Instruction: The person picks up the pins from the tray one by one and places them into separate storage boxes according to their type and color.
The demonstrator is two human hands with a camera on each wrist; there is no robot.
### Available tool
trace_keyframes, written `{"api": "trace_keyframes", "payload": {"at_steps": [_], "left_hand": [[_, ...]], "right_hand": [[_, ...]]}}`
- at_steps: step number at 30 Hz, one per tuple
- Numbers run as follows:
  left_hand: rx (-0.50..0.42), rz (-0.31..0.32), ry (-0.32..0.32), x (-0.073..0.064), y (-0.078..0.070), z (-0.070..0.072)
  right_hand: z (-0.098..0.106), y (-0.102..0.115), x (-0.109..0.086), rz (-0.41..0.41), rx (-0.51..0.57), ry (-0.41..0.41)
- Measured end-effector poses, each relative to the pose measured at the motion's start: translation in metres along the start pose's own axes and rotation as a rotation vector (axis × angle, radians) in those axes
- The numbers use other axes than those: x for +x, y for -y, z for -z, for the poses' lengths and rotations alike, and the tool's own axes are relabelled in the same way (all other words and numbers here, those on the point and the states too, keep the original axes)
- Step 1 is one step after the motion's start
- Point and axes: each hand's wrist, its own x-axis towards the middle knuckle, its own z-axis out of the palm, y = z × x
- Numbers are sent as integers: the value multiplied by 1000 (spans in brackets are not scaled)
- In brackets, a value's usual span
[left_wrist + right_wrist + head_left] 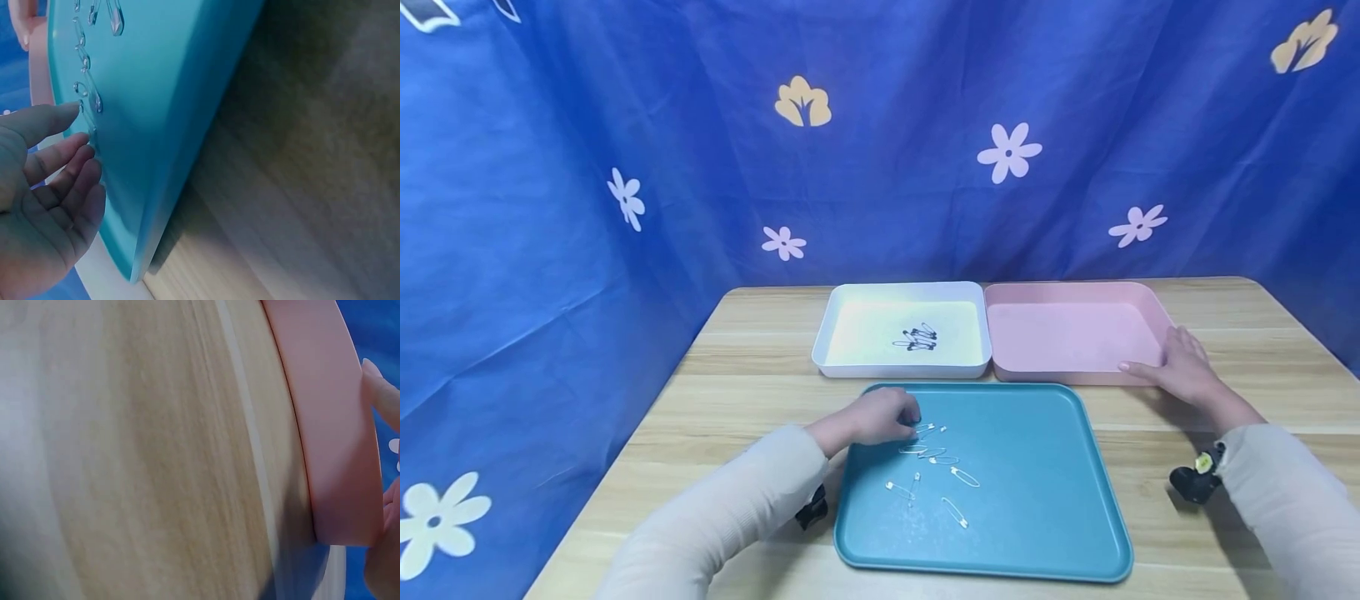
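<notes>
Several silver safety pins (pixel 953 512) lie scattered over the left half of a teal tray (pixel 1030 500). Above the upper ones is my left hand (pixel 883 415), its fingertips right at a pin. In the left wrist view a gap shows between the thumb (pixel 53 119) and the bent fingers. My right hand (pixel 1183 367) rests on the near right corner of a pink tray (pixel 1075 321), thumb along the front rim and fingers at the right side. In the right wrist view that thumb (pixel 382 394) touches the rim, while the other fingers are partly out of frame.
A white tray (pixel 850 333) stands left of the pink one, with a small pile of dark safety pins (pixel 917 337) in it. Both border the far edge of the teal tray on a wooden table (pixel 760 367). A blue patterned curtain (pixel 887 167) hangs behind.
</notes>
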Motion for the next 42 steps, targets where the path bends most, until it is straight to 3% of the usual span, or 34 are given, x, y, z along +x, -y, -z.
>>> {"api": "trace_keyframes", "payload": {"at_steps": [5, 11, 18, 27, 35, 42], "left_hand": [[-3, 22, -3, 5, -4, -3], [-38, 28, -7, 9, -2, -6], [-42, 43, 4, 10, -2, -7], [-84, -5, -18, 15, -2, -1], [-153, -97, -65, 34, -12, 17], [-187, -71, -106, 61, -24, 29]], "right_hand": [[4, 0, 0, 10, -30, 26], [1, -3, 1, 41, -13, -4], [-2, -2, 3, 13, -23, 23], [-3, -4, 1, 4, -52, 19], [-4, -5, 1, -11, -62, 2], [-4, -6, 1, 2, -80, -8]]}}
